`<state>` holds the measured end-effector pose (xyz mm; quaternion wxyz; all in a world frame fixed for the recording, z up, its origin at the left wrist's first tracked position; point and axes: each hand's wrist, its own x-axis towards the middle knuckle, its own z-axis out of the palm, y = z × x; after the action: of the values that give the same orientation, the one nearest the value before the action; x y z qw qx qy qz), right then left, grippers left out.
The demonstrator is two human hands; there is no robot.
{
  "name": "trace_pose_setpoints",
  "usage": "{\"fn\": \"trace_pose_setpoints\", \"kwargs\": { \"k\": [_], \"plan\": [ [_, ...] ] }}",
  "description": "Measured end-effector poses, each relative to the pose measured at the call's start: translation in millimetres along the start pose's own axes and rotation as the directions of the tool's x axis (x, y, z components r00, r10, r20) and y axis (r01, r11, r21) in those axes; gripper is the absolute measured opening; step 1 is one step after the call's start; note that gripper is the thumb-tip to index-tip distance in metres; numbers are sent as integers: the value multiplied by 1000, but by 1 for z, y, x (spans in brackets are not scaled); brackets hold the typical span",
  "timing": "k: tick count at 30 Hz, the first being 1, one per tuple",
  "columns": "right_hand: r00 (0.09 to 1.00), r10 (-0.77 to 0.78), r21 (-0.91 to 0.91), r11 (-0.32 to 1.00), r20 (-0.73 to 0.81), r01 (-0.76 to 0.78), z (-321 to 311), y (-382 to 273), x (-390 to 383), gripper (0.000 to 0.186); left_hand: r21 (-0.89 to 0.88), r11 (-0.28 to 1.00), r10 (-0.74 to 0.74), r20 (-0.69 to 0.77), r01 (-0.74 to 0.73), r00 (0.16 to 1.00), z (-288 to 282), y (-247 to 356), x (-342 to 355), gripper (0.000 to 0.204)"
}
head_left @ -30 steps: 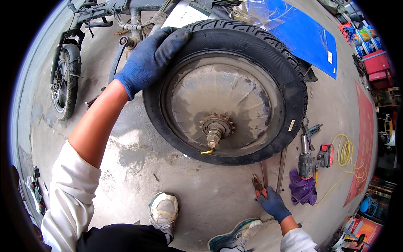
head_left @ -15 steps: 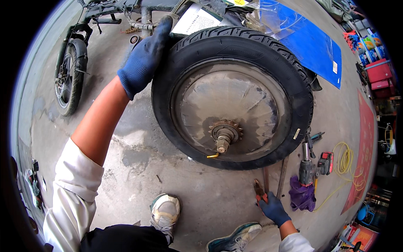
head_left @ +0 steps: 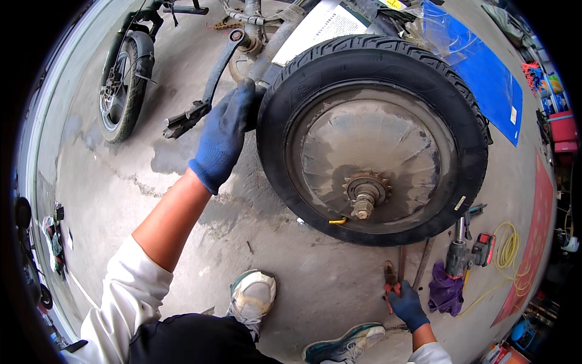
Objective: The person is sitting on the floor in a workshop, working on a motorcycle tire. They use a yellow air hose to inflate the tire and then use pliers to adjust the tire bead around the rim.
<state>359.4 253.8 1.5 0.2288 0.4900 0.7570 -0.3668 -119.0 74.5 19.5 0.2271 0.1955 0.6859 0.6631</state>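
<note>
A black tyre (head_left: 454, 139) on a dusty hub wheel (head_left: 373, 139) fills the centre right, with a toothed sprocket, axle (head_left: 364, 203) and yellow valve stem (head_left: 336, 221). My left hand (head_left: 221, 133), in a blue glove, is beside the tyre's left edge; its fingers are pressed together and partly hide what they hold or touch. Below the wheel, my gloved right hand (head_left: 406, 306) is closed on red-handled pliers (head_left: 390, 276). Two long metal bars (head_left: 422, 267) lie by them, partly hidden under the tyre.
A bike frame with crank (head_left: 221, 64) and front wheel (head_left: 118, 91) lies behind. A blue board (head_left: 497, 103) is at back right. An impact wrench (head_left: 456, 258), purple cloth (head_left: 442, 291), yellow hose (head_left: 506, 246) and red mat (head_left: 527, 255) are at right. My shoes (head_left: 251, 294) stand on concrete.
The view has shifted, so the wheel appears further right. My left hand has come off the tyre's top to its left side, uncovering the crank. My right hand still grips the pliers.
</note>
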Motion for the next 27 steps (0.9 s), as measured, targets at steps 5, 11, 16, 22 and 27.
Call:
{"fn": "trace_pose_setpoints", "kwargs": {
  "k": [5,11,16,22,27],
  "plan": [
    [999,18,105,994,28,-20,0,-7,-1,26,-111,963,-244,28,246,969,-8,-25,-24,54],
    [991,-132,-51,990,-24,131,2,13,2,24,-12,972,-231,134,235,964,-4,-15,-25,54],
    [1000,-6,24,1000,23,5,-2,-7,0,24,47,997,-70,143,64,987,6,-4,-23,69],
    [991,-126,-99,988,-35,122,3,26,7,23,140,989,-59,76,48,995,19,6,-8,69],
    [999,-34,-33,999,19,35,-2,-3,2,26,28,999,-24,105,21,994,13,5,-7,55]
  ]
}}
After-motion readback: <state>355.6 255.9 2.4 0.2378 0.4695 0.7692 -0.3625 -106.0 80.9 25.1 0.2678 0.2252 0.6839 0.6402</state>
